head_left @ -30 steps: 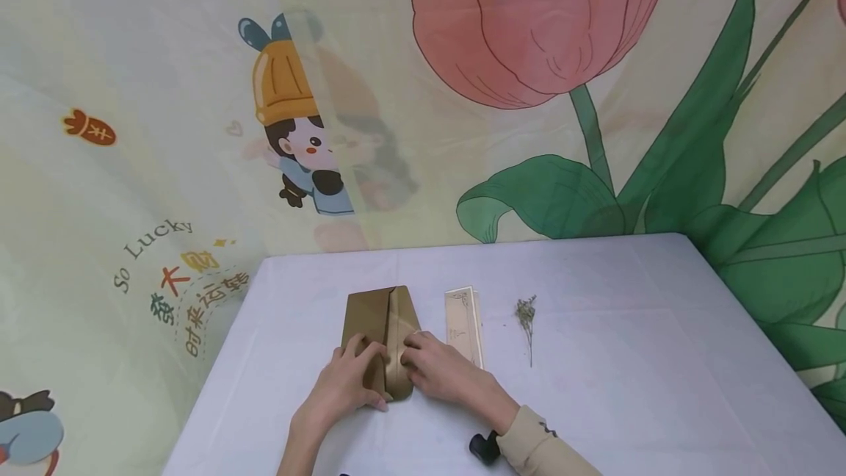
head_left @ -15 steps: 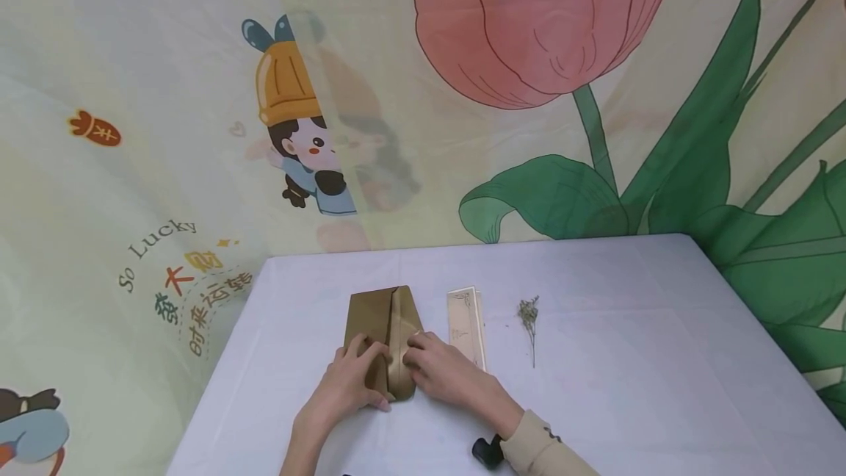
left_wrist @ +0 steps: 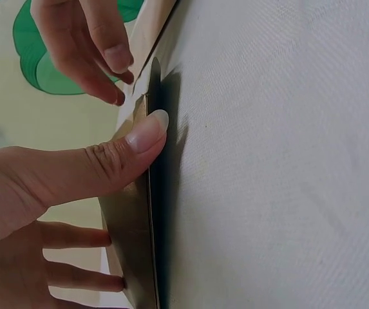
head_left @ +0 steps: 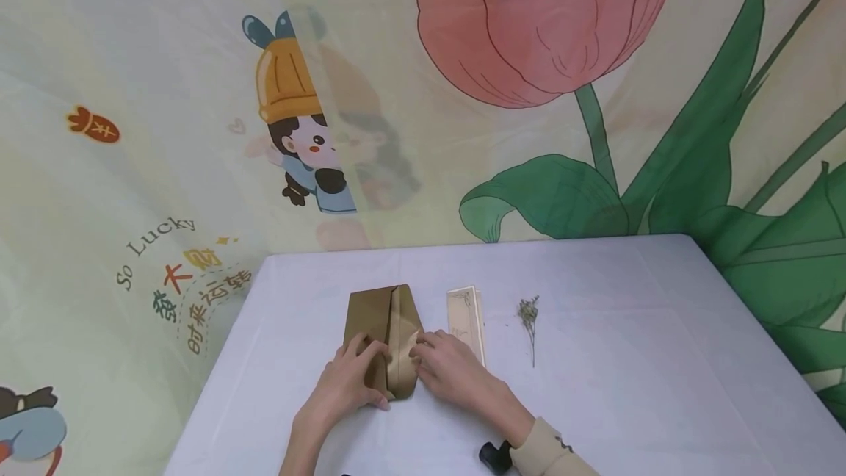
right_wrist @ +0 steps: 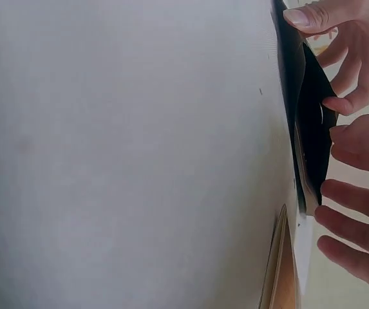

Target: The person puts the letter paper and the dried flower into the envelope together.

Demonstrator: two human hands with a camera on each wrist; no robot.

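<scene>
A golden-brown envelope (head_left: pixel 370 308) lies on the white table, its flap (head_left: pixel 402 314) to the right. My left hand (head_left: pixel 346 377) holds it from the left. In the left wrist view the thumb (left_wrist: pixel 149 132) lies over its near edge and the fingers (left_wrist: pixel 84 278) reach its upper face. My right hand (head_left: pixel 449 369) is at the flap's right side. The right wrist view shows its slightly bent fingertips (right_wrist: pixel 332 190) right at the edge of the flap, with a dark gap beneath that edge.
A folded cream card (head_left: pixel 461 312) with line drawings lies right of the envelope, partly behind my right hand. Further right is a small dried flower sprig (head_left: pixel 527 314). A black device (head_left: pixel 494 455) sits by the right cuff. A printed curtain (head_left: pixel 423 94) hangs behind the table.
My right hand has shifted slightly right, from over the flap to its right edge. The left hand keeps its place on the envelope.
</scene>
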